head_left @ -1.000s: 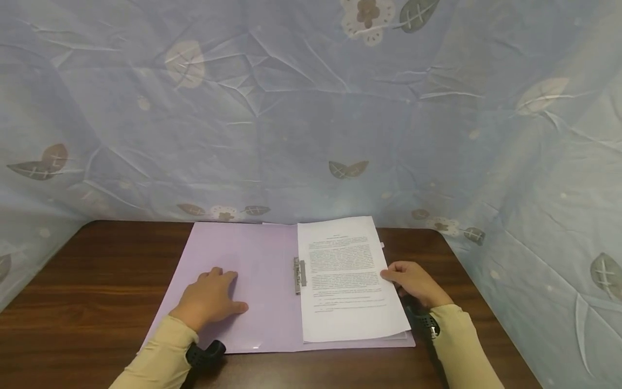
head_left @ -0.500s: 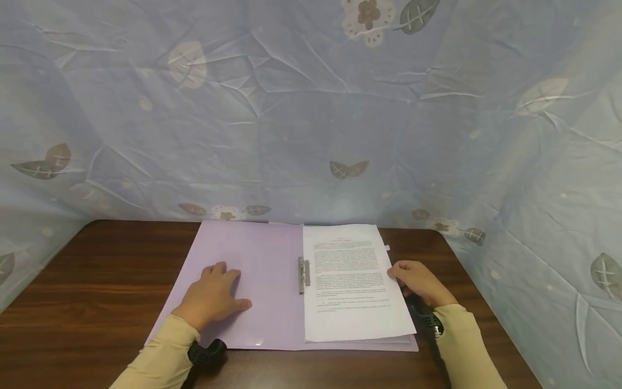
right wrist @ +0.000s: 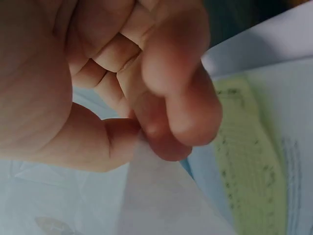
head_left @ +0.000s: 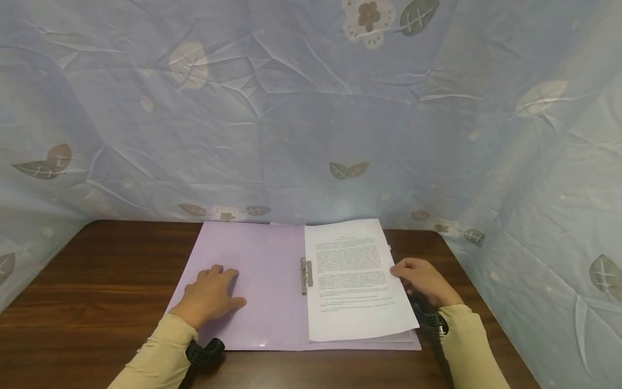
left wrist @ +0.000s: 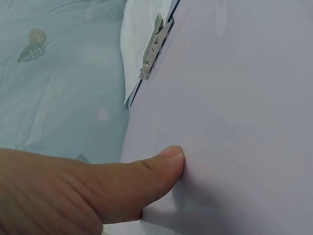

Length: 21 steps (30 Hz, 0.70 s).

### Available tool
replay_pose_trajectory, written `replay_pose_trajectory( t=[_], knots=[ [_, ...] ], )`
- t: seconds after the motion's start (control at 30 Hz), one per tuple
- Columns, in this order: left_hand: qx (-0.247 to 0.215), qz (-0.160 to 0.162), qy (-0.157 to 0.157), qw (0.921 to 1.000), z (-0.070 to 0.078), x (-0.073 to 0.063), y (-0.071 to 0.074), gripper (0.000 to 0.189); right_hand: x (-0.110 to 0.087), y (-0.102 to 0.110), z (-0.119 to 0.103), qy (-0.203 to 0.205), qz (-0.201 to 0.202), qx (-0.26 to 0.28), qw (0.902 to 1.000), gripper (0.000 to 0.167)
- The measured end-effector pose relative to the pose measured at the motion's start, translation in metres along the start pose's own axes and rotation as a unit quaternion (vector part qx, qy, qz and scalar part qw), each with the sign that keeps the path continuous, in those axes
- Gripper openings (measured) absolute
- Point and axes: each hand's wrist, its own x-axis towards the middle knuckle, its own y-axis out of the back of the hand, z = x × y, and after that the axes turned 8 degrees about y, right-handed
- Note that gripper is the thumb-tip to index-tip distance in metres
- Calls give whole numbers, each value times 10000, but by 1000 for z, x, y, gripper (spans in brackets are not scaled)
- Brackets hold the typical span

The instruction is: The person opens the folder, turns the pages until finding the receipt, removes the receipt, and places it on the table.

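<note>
An open lilac folder (head_left: pixel 277 319) lies on the table. My left hand (head_left: pixel 209 300) rests on its left cover with the fingers spread; in the left wrist view the thumb (left wrist: pixel 142 183) touches the cover. At the fold sits a metal clip (head_left: pixel 306 275), also seen in the left wrist view as a silver clip (left wrist: pixel 155 46). A printed sheet of paper (head_left: pixel 355 324) covers the right side of the folder. My right hand (head_left: pixel 423 281) pinches that sheet's right edge between thumb and fingers. In the right wrist view a yellow-green printed slip (right wrist: pixel 249 166) shows beneath the lifted sheet.
The dark wooden table (head_left: pixel 97 286) extends on both sides of the folder. A pale blue cloth (head_left: pixel 291 135) with leaf and flower prints hangs behind it and along both sides. More sheets (head_left: pixel 398 339) show under the top page. Each wrist wears a black band (head_left: pixel 204 352).
The folder and its papers have shifted slightly to the right, and my right hand has moved right with the sheet's edge. My left hand stays on the left cover.
</note>
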Motion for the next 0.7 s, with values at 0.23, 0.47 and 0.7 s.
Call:
replay_pose_trajectory(
  t=[0.23,0.47,0.7],
  knots=[
    [-72,9,-51,10000,0,-1,0,70,-3,3,-19,61,91,190,9998,23],
    [-106,54,-91,9999,0,-2,-1,70,0,8,-56,489,57,97,9987,24],
    [-17,38,-64,10000,1,-1,-4,72,5,2,-109,740,-141,-81,9971,24]
  ],
)
